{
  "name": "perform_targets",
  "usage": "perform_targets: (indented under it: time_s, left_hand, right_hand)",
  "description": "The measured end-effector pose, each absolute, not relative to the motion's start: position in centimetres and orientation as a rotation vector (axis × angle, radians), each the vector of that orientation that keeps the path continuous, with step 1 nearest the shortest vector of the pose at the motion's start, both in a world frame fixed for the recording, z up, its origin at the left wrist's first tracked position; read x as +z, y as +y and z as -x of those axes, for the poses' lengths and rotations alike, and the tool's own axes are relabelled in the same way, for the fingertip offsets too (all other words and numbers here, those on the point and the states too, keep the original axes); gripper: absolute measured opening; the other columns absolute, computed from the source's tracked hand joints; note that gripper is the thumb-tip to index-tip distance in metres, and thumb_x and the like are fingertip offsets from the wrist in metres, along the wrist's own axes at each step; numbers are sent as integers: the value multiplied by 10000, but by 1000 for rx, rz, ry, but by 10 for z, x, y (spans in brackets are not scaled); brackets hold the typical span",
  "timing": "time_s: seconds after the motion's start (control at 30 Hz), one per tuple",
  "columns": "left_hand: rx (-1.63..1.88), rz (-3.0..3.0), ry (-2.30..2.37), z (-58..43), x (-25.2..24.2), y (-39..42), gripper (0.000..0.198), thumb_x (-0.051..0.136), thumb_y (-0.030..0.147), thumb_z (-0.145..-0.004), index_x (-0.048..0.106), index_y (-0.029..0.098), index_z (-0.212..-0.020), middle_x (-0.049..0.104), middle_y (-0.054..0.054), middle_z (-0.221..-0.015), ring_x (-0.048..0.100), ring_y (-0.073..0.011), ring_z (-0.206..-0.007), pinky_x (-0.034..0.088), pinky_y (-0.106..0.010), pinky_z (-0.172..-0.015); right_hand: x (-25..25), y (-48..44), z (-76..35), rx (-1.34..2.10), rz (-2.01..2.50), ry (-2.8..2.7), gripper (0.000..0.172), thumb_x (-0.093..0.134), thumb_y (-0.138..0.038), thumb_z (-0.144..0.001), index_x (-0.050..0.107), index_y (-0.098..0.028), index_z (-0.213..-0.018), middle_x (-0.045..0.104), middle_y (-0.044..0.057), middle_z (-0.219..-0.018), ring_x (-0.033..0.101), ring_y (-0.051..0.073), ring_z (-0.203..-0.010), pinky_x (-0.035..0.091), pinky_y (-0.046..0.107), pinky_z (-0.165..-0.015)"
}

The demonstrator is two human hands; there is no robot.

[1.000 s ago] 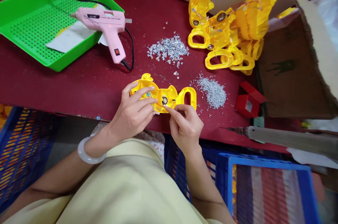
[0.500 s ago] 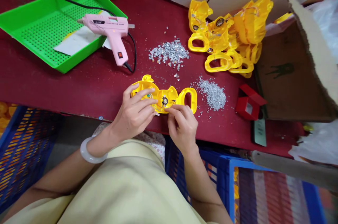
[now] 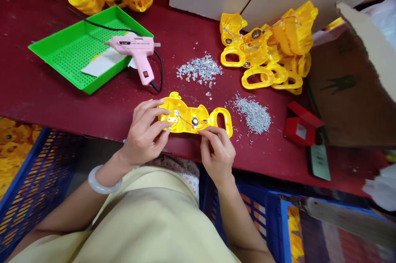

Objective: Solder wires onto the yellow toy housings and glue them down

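Note:
A yellow plastic toy shell (image 3: 188,116) lies open side up near the front edge of the red table (image 3: 55,93); thin wires, a small board and a round metal part show inside it. My left hand (image 3: 145,133) grips the shell's left end, fingertips pressed on the parts inside. My right hand (image 3: 216,149) pinches the shell's lower edge beside its oval handle loop (image 3: 222,119).
A pink glue gun (image 3: 136,48) rests on the rim of a green tray (image 3: 66,48). Two heaps of small silvery parts (image 3: 199,67) (image 3: 253,112) lie beyond the shell. More yellow shells (image 3: 266,48) are piled at the back right and back left. A red box (image 3: 301,126), cardboard boxes and blue crates stand around.
The view has tilted up and away, showing more of the far table. My left fingers have slid leftward off the shell's middle, uncovering the board and wires. My right hand stays at the lower edge.

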State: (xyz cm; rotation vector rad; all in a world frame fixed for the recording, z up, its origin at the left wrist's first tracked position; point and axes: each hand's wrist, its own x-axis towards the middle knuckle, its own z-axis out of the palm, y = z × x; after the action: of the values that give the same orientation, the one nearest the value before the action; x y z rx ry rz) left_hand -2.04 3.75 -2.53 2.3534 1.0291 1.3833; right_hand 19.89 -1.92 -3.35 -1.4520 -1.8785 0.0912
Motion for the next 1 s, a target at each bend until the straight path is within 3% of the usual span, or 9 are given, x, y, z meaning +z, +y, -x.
perform_targets:
  time_s: [0.17,0.3,0.37,0.43,0.5,0.6,0.7,0.77,1.0]
  left_hand:
    - [1279,-2192,1168,34,-2,63,179,548,293,-906,639,204,-1032,664,-72,-1108,605,-218,-1100,490,-410,-986]
    - [773,-2359,1209,26,5,98,440,600,392,-876,585,150,-1242,692,-96,-1062,661,-203,-877,520,-330,-807]
    - [537,-2412,1214,19,3,107,390,603,350,-868,615,146,-1200,714,-88,-959,668,-205,-795,498,-301,-716]
    - [483,-2409,1229,15,-1,108,224,571,282,-873,672,149,-1021,712,-66,-824,654,-187,-698,450,-264,-625]
    - [582,-2367,1240,15,-7,101,161,531,245,-884,657,149,-856,683,-44,-723,610,-153,-598,391,-241,-553]
    - [861,-2228,1312,15,-13,80,138,524,241,-888,592,164,-796,618,-2,-643,527,-116,-509,340,-233,-498]
    - [1119,-1975,1420,5,-20,51,89,525,262,-907,553,189,-864,581,26,-633,530,-109,-521,371,-221,-501]
    - [1213,-1843,1428,-4,-24,30,86,514,284,-930,533,200,-938,615,15,-702,592,-119,-601,431,-218,-548]
    - [1572,-2027,1288,8,-13,-7,444,667,439,-847,509,185,-1175,629,-81,-1022,631,-180,-864,537,-282,-690]
  right_hand:
    - [-37,-22,-201,81,1436,-1860,271,520,-74,-851,657,-227,-1028,625,73,-954,621,180,-877,548,350,-771]
    - [-43,-23,-201,103,1443,-1879,266,515,-85,-858,661,-229,-1029,631,76,-951,627,188,-886,553,369,-790]
    - [-44,-24,-200,106,1441,-1879,274,513,-82,-861,657,-231,-1042,629,81,-969,633,189,-903,558,376,-803]
    - [-43,-27,-199,63,1434,-1828,272,526,-77,-859,655,-227,-1047,627,85,-980,640,189,-915,565,376,-808]
    - [-42,-34,-197,0,1453,-1711,248,549,-79,-853,657,-220,-1025,630,78,-951,646,188,-901,574,368,-792]
    - [-39,-49,-189,134,1549,-1487,192,570,-139,-866,646,-219,-1023,645,55,-894,656,169,-786,585,328,-694]
    - [-39,-58,-173,593,1535,-1317,364,547,-239,-903,516,-231,-1266,673,77,-1000,673,154,-736,577,277,-590]
    - [-39,-56,-162,726,1474,-1295,486,537,-279,-911,405,-220,-1374,676,110,-1071,685,166,-786,577,268,-601]
    - [-21,-22,-171,515,1511,-1559,277,458,-254,-931,594,-187,-1162,709,86,-979,669,180,-829,535,279,-714]
